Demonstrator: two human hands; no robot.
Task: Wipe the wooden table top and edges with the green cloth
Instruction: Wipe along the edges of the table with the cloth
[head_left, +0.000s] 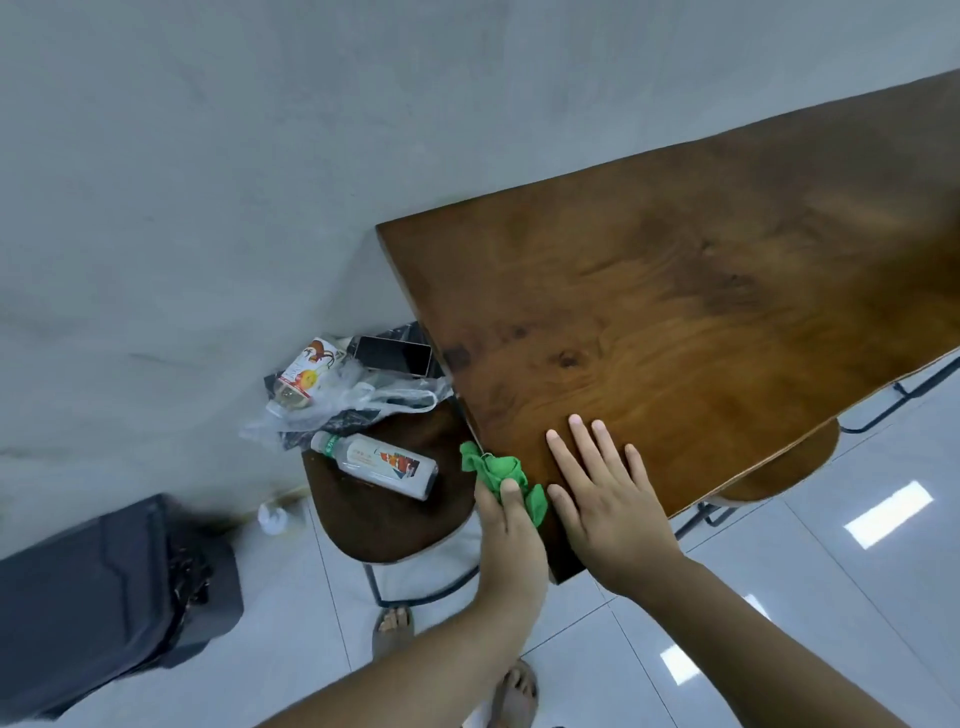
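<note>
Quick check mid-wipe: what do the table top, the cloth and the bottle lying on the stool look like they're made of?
Table top: wood or veneer, brown, visible grain and knots, slight sheen.
Cloth: soft green fabric, bunched and creased in the left hand.
Bottle: clear plastic probably, with green cap and printed label.

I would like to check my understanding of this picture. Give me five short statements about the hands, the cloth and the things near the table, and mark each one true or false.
1. The left hand holds the green cloth at the table's side edge. True.
2. The right hand is closed in a fist on the wooden table. False: it lies flat with the fingers spread.
3. A plastic bottle lies on its side on the stool beside the table. True.
4. A phone lies on the table top. False: it rests beside the table, among the bags on the stool.
5. The green cloth is spread flat in the middle of the table. False: it is bunched at the edge.
</note>
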